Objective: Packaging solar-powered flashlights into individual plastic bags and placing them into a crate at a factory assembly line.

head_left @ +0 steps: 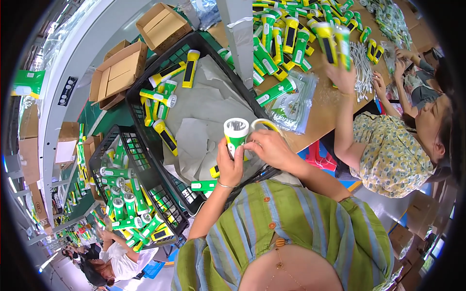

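Observation:
My left hand [230, 165] is wrapped round a green-and-white flashlight [236, 133], its clear round lens end pointing up. Close against the flashlight's right side, my right hand [270, 146] has its thumb and fingers pinched together. A pale cable [267, 124] loops above that hand and runs down into its fingers; the end at the fingertips is hidden. Below my hands stands a black crate [212, 40] lined with grey paper [196, 116]. Several green, yellow and white flashlights lie on its left side, one of them a yellow flashlight [166, 137] with a dark panel.
A second black crate [141, 167], full of flashlights, is at the left. Cardboard boxes [119, 72] sit beyond. On the right table are heaped flashlights [286, 39], plastic bags [293, 104] and white cables [361, 68]. A co-worker there [393, 145] lifts two flashlights; a grey post [241, 43] rises nearby.

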A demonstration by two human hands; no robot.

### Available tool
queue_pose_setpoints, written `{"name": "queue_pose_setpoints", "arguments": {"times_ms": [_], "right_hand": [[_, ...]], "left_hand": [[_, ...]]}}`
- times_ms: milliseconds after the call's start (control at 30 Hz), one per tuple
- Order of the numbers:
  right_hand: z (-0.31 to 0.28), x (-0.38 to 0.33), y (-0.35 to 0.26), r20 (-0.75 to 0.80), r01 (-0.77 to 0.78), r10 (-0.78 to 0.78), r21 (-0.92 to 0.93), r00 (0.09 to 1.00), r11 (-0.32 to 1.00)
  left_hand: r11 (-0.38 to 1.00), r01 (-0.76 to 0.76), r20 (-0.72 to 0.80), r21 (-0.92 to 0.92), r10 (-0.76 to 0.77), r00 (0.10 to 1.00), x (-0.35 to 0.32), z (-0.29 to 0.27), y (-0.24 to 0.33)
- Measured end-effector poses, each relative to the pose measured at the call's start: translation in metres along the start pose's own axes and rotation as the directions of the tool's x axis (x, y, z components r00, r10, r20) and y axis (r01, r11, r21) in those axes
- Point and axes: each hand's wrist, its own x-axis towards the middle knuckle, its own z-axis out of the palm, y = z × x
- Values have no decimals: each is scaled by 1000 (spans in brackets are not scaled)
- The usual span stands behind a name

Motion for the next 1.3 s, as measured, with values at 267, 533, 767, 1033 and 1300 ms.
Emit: {"name": "queue_pose_setpoints", "arguments": {"times_ms": [267, 533, 767, 1033, 1300], "right_hand": [[-7, 5, -2, 49, -47, 47, -1, 998, 999], [-47, 0, 0, 188, -28, 42, -77, 981, 997], [-105, -8, 24, 48, -73, 70, 47, 996, 996], [-140, -63, 98, -278, -207, 179, -75, 944, 975], [-159, -77, 158, -374, -416, 380, -15, 846, 909]], "left_hand": [[974, 89, 121, -209, -65, 991, 3, -13, -3], [775, 473, 513, -419, -228, 828, 43, -11, 13], [864, 370, 393, -340, -227, 891, 82, 66, 30], [956, 294, 502, -10, -249, 828, 200, 271, -6], [995, -26, 344, 96, -9, 939, 267, 356, -25]]}}
